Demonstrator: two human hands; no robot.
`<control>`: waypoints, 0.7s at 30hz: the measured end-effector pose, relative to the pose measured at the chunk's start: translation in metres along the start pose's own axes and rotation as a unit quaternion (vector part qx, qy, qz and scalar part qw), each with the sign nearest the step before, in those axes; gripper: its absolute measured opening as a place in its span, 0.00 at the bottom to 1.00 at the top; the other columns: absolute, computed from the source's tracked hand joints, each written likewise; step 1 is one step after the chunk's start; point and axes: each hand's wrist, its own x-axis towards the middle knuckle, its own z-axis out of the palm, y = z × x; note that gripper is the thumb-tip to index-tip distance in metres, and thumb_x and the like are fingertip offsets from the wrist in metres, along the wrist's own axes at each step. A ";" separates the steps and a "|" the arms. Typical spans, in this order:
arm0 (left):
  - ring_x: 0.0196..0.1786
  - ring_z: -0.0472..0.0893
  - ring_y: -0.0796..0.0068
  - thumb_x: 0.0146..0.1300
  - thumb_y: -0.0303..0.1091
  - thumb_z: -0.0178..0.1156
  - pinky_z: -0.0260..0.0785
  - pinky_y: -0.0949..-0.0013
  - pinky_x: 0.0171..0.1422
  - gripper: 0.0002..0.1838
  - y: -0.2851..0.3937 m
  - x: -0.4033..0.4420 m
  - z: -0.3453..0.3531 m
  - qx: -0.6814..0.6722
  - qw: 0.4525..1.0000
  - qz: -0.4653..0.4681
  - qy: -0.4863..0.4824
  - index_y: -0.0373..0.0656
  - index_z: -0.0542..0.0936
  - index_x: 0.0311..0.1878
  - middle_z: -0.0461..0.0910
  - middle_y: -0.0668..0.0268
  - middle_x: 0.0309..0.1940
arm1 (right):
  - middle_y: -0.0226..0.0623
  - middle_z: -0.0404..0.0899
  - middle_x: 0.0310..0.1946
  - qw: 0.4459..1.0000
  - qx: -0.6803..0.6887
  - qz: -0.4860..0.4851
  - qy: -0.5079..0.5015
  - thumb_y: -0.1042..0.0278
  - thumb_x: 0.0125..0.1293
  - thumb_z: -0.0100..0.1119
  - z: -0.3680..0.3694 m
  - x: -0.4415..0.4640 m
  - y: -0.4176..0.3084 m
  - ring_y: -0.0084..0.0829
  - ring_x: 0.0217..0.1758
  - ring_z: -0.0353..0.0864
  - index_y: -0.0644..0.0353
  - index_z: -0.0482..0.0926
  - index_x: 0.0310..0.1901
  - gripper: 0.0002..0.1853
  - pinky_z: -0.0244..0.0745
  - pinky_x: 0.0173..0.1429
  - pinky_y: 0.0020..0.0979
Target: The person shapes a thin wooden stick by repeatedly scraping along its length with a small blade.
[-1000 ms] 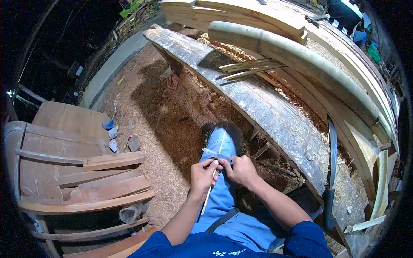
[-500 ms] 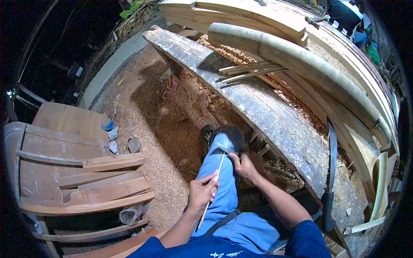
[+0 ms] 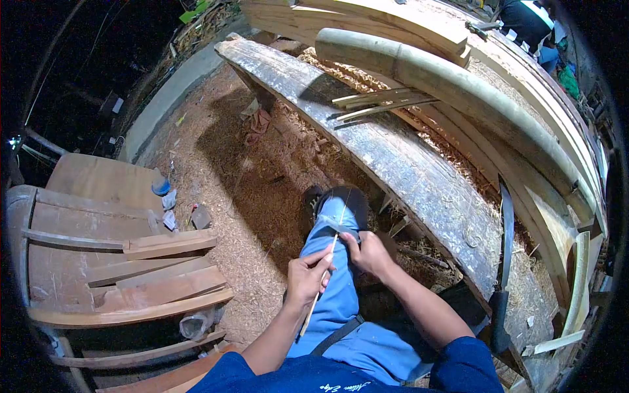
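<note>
Over the blue-clad leg, my left hand (image 3: 308, 276) is closed around a thin pale strip (image 3: 310, 314) that runs up from my lap toward the knee. To its right, my right hand (image 3: 372, 254) is closed on a small knife (image 3: 335, 226), whose blade lies across the strip above my left fingers. The knife's handle is mostly hidden in my right hand. Several similar thin strips (image 3: 386, 105) lie on the long worn plank (image 3: 393, 164) in front of me.
A thick bamboo pole (image 3: 458, 85) lies beyond the plank. A long blade with a dark handle (image 3: 500, 314) rests at the right. Wooden boards (image 3: 164, 288) stand on the left, and shavings cover the ground (image 3: 242, 288). Another person (image 3: 527, 23) is at the upper right.
My right hand and the knife have moved slightly down and left since half a second ago, nearer to my left hand. Both hands kept hold of their items.
</note>
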 end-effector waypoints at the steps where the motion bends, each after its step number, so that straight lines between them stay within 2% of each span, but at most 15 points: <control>1: 0.18 0.71 0.86 0.67 0.31 0.62 0.61 0.81 0.17 0.16 -0.003 -0.004 0.000 0.008 1.000 -0.012 -0.001 0.41 0.81 0.57 0.80 0.65 0.28 | 0.65 0.78 0.26 1.000 -0.001 0.000 0.002 0.48 0.69 0.57 0.000 0.001 0.005 0.58 0.32 0.83 0.74 0.80 0.29 0.29 0.75 0.35 0.50; 3: 0.18 0.71 0.86 0.67 0.31 0.62 0.61 0.81 0.17 0.16 -0.007 -0.007 -0.005 -0.002 1.000 -0.007 -0.007 0.41 0.81 0.57 0.80 0.65 0.28 | 0.65 0.79 0.27 0.999 -0.040 0.022 -0.003 0.49 0.70 0.56 0.003 0.004 0.014 0.57 0.34 0.83 0.74 0.81 0.31 0.27 0.75 0.37 0.48; 7: 0.18 0.71 0.86 0.67 0.31 0.63 0.61 0.81 0.17 0.15 -0.006 -0.004 0.000 -0.018 1.000 -0.004 0.001 0.41 0.82 0.56 0.80 0.66 0.28 | 0.65 0.79 0.26 0.998 -0.057 0.032 0.019 0.48 0.70 0.56 0.001 -0.003 0.001 0.58 0.33 0.83 0.74 0.81 0.29 0.29 0.75 0.36 0.50; 9: 0.18 0.71 0.86 0.67 0.31 0.63 0.61 0.80 0.17 0.15 -0.001 0.003 0.006 -0.024 1.000 0.013 0.012 0.41 0.82 0.56 0.79 0.67 0.26 | 0.64 0.78 0.24 0.977 -0.212 -0.014 -0.004 0.47 0.69 0.55 -0.001 -0.011 -0.008 0.60 0.31 0.82 0.74 0.79 0.26 0.30 0.75 0.35 0.51; 12: 0.17 0.70 0.86 0.67 0.30 0.63 0.61 0.80 0.16 0.15 0.000 0.008 0.008 -0.002 1.000 0.022 0.018 0.41 0.82 0.56 0.79 0.67 0.25 | 0.66 0.76 0.23 0.979 -0.198 -0.048 -0.007 0.49 0.70 0.55 0.003 -0.008 0.005 0.63 0.29 0.79 0.72 0.77 0.22 0.30 0.74 0.33 0.52; 13: 0.17 0.70 0.86 0.67 0.30 0.62 0.61 0.80 0.16 0.15 0.001 0.005 0.007 0.001 1.000 0.014 0.011 0.40 0.82 0.56 0.79 0.68 0.25 | 0.65 0.75 0.21 0.992 -0.118 -0.034 0.027 0.50 0.70 0.55 0.005 -0.005 0.007 0.60 0.26 0.80 0.73 0.78 0.24 0.28 0.72 0.31 0.50; 14: 0.17 0.70 0.86 0.67 0.30 0.62 0.61 0.80 0.16 0.15 0.000 0.001 0.007 0.002 1.000 0.015 0.010 0.40 0.82 0.56 0.79 0.68 0.25 | 0.64 0.74 0.20 1.000 -0.005 -0.012 0.006 0.51 0.70 0.55 0.002 0.001 0.009 0.55 0.23 0.80 0.73 0.79 0.27 0.27 0.70 0.29 0.49; 16: 0.17 0.70 0.86 0.67 0.30 0.62 0.61 0.80 0.16 0.15 -0.006 -0.010 0.003 0.005 1.000 -0.003 0.007 0.39 0.82 0.56 0.79 0.67 0.25 | 0.63 0.73 0.19 0.999 0.007 -0.016 0.038 0.51 0.71 0.54 0.009 0.007 0.027 0.50 0.21 0.79 0.72 0.79 0.28 0.26 0.68 0.28 0.47; 20: 0.16 0.70 0.85 0.67 0.29 0.61 0.59 0.80 0.15 0.15 -0.012 -0.035 -0.009 0.024 1.000 -0.015 0.005 0.36 0.81 0.56 0.78 0.65 0.26 | 0.65 0.74 0.19 0.998 0.025 -0.019 0.055 0.49 0.71 0.54 0.010 0.006 0.031 0.52 0.23 0.80 0.74 0.79 0.28 0.28 0.69 0.29 0.49; 21: 0.16 0.70 0.84 0.67 0.29 0.61 0.59 0.80 0.15 0.16 -0.013 -0.042 -0.014 0.026 0.999 -0.026 0.007 0.35 0.80 0.56 0.78 0.64 0.26 | 0.65 0.74 0.20 0.997 -0.009 -0.001 0.071 0.48 0.70 0.54 0.011 0.006 0.031 0.54 0.24 0.80 0.74 0.79 0.28 0.29 0.69 0.30 0.50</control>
